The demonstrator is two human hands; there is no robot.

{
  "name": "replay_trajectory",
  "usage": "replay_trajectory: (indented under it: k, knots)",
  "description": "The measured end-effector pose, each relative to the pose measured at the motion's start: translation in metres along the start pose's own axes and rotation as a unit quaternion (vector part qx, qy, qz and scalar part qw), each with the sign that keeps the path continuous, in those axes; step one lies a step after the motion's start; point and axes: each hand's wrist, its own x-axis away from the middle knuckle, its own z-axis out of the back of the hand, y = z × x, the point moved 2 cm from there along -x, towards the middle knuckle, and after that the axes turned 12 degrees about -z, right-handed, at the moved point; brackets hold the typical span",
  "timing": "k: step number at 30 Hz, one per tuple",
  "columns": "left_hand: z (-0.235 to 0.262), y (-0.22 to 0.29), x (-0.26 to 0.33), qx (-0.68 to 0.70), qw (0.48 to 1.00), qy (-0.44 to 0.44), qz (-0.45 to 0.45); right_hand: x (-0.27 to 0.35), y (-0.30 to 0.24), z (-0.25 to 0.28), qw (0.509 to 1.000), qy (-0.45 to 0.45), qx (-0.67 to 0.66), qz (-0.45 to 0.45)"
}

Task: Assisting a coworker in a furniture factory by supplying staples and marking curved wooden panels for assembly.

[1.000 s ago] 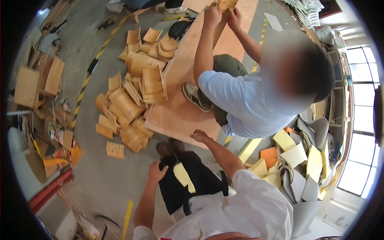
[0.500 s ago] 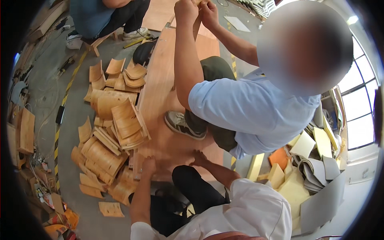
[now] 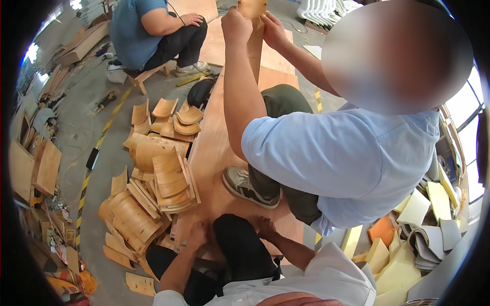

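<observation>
My left hand (image 3: 198, 234) rests on the near left part of a reddish-brown wooden panel (image 3: 217, 196), beside a heap of curved plywood pieces (image 3: 135, 217). Its fingers lie on the surface and nothing shows in them. Right of my black-trousered knee, my right hand (image 3: 265, 226) also touches the panel, fingers spread, partly blurred. In front of me, a co-worker in a light blue shirt (image 3: 321, 153) sits with a shoe on the panel. That person's two hands hold up a long curved plywood piece (image 3: 255, 48).
Another person in a darker blue shirt (image 3: 137, 35) sits on a low wooden stool (image 3: 144, 76) at far left. Yellow and grey foam pieces (image 3: 403, 268) pile up on the right. Black-and-yellow tape (image 3: 104, 140) marks the floor; a black rounded object (image 3: 200, 93) lies beyond the heap.
The view has shifted, so most things sit lower and farther right. More of the far seated person shows. The co-worker's plywood piece is more visible. My hands stay on the panel.
</observation>
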Motion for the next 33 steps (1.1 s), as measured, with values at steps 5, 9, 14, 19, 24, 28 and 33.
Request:
replay_trajectory:
  k: [5, 9, 14, 19, 24, 28, 33]
  knots:
    - [-0.015, -0.024, 0.002, 0.151, 0.987, -0.016, 0.056, -0.015, 0.001, -0.011, 0.998, -0.052, 0.031, -0.027]
    - [-0.001, -0.003, 0.004, -0.018, 0.999, 0.033, 0.011, -0.016, -0.003, -0.008, 0.989, -0.118, -0.007, -0.083]
    - [0.019, 0.009, -0.005, 0.034, 0.999, 0.015, -0.019, -0.012, 0.008, -0.026, 0.998, 0.053, -0.014, -0.026]
    - [-0.022, -0.021, 0.006, 0.125, 0.981, 0.074, 0.125, -0.02, 0.0, -0.022, 0.998, 0.023, -0.05, 0.001]
    - [0.005, 0.012, -0.003, 0.011, 0.998, 0.012, 0.06, -0.016, 0.005, -0.012, 0.998, 0.009, -0.05, -0.039]
    - [0.005, 0.01, -0.008, -0.018, 0.998, -0.032, 0.054, -0.018, 0.007, -0.013, 0.996, 0.008, -0.075, -0.04]
    - [0.044, 0.04, -0.009, -0.013, 0.998, -0.04, 0.056, -0.017, 0.009, -0.013, 0.997, 0.044, -0.066, -0.026]
